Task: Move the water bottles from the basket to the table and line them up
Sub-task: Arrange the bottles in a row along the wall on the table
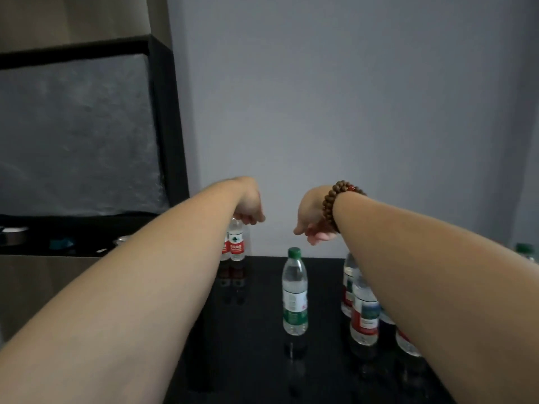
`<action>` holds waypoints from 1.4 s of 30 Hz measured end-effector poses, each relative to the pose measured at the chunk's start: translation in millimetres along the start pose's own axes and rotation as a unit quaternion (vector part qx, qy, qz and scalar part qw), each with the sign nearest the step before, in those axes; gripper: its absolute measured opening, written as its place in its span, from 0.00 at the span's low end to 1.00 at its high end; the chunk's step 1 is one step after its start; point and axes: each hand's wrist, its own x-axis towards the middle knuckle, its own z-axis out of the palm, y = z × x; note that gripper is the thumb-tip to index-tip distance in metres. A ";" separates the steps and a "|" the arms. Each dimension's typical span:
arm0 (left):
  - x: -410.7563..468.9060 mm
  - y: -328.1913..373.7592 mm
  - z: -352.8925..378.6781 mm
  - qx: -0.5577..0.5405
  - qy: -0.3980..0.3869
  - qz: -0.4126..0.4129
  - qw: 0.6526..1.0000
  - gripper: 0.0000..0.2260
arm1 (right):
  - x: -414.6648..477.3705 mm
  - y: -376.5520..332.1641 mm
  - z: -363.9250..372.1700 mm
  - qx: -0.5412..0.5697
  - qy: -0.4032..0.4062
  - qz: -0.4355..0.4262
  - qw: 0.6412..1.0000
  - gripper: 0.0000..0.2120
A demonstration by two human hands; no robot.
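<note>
The bottles stand upright on the black bench (256, 330), but not in one line. At the far left edge, two red-label bottles (236, 243) stand close side by side. The left grip (248, 208) has its fingers curled over the top of the right one of the pair, apparently grasping its cap. A green-label bottle (294, 293) stands alone mid-bench. To the right, a cluster (364, 313) shows behind the right forearm (423, 258): three bottles for certain, perhaps a fourth hidden among them. One more green cap (525, 250) pokes out at the far right edge. That makes seven counted, possibly eight. The right grip (312, 221), with a bead bracelet (331, 205) at the wrist, hangs released above the bench, holding nothing.

The basket is out of view, so I cannot tell whether any bottles are left in it. Judging by the spread, the moving looks well along. The lining up is mostly left: the groups sit well apart and the cluster is staggered.
</note>
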 end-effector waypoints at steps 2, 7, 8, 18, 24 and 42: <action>6.4 43.7 8.0 0.008 -0.006 0.041 0.999 0.08 | -1.4 28.7 -27.2 -0.049 -0.009 0.046 0.998 0.16; 37.9 133.7 43.7 0.084 -0.029 0.106 0.990 0.14 | 1.9 85.5 -67.0 -0.178 0.045 0.071 0.980 0.14; 43.4 144.0 50.4 0.096 -0.031 0.113 0.989 0.14 | 4.5 93.4 -68.2 -0.187 0.047 0.073 0.979 0.15; 113.0 186.4 114.5 0.083 -0.090 0.198 0.972 0.08 | 52.1 129.9 -43.7 -0.148 -0.050 0.104 0.982 0.35; 139.3 186.3 126.9 0.054 -0.055 0.203 0.976 0.16 | 77.1 131.4 -22.3 -0.202 0.003 0.008 0.979 0.28; 162.0 174.0 128.7 0.112 -0.042 0.226 0.967 0.12 | 107.0 137.7 -38.8 -0.283 -0.050 0.026 0.957 0.20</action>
